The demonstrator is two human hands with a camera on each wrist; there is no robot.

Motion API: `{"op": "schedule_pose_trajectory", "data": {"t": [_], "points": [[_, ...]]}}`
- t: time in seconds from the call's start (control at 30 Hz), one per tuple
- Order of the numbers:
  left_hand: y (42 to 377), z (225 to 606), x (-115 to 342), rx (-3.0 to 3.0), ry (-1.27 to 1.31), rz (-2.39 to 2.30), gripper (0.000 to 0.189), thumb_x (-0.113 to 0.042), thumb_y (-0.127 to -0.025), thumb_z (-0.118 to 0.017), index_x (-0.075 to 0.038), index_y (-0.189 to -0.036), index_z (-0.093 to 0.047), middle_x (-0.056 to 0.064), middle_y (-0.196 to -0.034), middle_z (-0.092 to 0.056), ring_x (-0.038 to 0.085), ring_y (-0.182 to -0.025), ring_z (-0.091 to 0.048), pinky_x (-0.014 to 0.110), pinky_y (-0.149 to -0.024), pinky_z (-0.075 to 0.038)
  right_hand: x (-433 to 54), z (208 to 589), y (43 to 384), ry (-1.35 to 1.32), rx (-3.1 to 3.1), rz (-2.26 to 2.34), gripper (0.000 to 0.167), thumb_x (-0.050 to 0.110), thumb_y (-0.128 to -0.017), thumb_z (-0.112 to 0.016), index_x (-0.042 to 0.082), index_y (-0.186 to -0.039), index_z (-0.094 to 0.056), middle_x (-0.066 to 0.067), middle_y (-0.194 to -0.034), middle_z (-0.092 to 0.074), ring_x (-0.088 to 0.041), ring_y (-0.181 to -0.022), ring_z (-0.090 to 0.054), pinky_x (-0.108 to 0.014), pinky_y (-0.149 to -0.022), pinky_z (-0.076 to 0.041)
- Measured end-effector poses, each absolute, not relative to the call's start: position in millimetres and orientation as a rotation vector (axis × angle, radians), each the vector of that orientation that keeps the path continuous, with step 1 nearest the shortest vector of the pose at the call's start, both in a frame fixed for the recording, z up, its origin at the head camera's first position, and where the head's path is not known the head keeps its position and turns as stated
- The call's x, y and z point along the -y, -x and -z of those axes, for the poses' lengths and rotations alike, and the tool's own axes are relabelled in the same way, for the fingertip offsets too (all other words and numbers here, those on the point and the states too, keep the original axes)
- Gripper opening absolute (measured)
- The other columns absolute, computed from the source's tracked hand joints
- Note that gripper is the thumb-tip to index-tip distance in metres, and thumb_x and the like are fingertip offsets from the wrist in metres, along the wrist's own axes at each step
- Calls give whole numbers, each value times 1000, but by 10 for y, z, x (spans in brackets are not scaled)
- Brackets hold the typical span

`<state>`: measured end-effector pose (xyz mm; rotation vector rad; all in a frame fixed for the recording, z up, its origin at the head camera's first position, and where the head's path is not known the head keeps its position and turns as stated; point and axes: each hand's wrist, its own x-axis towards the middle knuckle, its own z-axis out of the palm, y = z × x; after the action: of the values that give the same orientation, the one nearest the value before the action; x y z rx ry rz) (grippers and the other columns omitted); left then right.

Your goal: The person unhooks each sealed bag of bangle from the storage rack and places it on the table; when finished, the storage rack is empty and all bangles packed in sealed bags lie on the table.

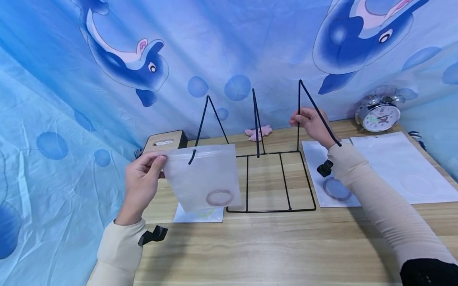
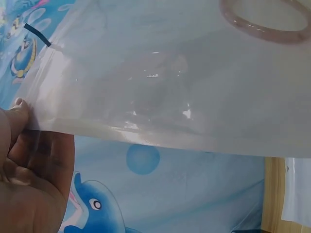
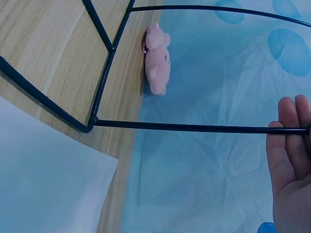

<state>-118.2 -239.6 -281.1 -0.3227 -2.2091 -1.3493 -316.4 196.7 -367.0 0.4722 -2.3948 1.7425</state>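
My left hand (image 1: pixel 142 180) pinches the top left corner of a translucent frosted zip bag (image 1: pixel 195 176), thumb in front. A pinkish-brown ring (image 1: pixel 208 197) like a bangle shows in the bag's lower right; in the left wrist view this ring (image 2: pixel 272 35) is at the top right. The bent end of a black wire (image 1: pixel 192 157) shows in front of the bag's top edge. It belongs to a black wire rack (image 1: pixel 270 211) with several tall pointed uprights. My right hand (image 1: pixel 315 125) holds the rack's right upright (image 3: pixel 204 128) between thumb and fingers.
Flat white sheets or bags (image 1: pixel 422 159) lie at the right, one with a bluish ring (image 1: pixel 337 198). Another white sheet (image 1: pixel 179 216) lies partly under the held bag. Behind stand a tissue box (image 1: pixel 154 142), a pink plush toy (image 1: pixel 264 131) and an alarm clock (image 1: pixel 381 118), before a blue curtain.
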Motion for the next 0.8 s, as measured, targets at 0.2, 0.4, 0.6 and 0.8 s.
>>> {"op": "schedule_pose_trajectory", "data": {"t": [0.2, 0.4, 0.6, 0.8], "points": [[1049, 2793, 2413, 2184, 350, 1378, 15, 2, -99, -59, 14, -102, -67, -2, -84, -72, 9, -72, -68, 20, -61, -58, -1959, 3657, 3158, -456, 2388, -1748, 29, 22, -106, -51, -2, -111, -67, -16, -107, -70, -24, -100, -68, -29, -90, -55], [899, 2794, 2450, 2149, 366, 1448, 12, 6, -98, -59, 10, -99, -70, 0, -84, -72, 8, -71, -68, 19, -62, -57, -1958, 3658, 3135, -493, 2376, -1741, 27, 20, -106, -51, -2, -111, -67, -16, -108, -69, -27, -101, -68, -29, -91, -54], [760, 2795, 2558, 1981, 490, 1575, 13, 8, -97, -59, 8, -98, -72, 2, -87, -74, 7, -73, -69, 16, -64, -56, -1994, 3697, 3166, -489, 2388, -1746, 30, 24, -106, -50, -1, -111, -66, -12, -106, -69, -17, -97, -68, -33, -93, -54], [585, 2811, 2805, 1806, 538, 1716, 13, 9, -97, -58, 14, -99, -69, 7, -87, -74, 8, -73, -67, 15, -65, -55, -1979, 3678, 3150, -488, 2369, -1770, 29, 21, -106, -50, -3, -110, -66, -16, -107, -68, -14, -95, -68, -36, -94, -54]]}}
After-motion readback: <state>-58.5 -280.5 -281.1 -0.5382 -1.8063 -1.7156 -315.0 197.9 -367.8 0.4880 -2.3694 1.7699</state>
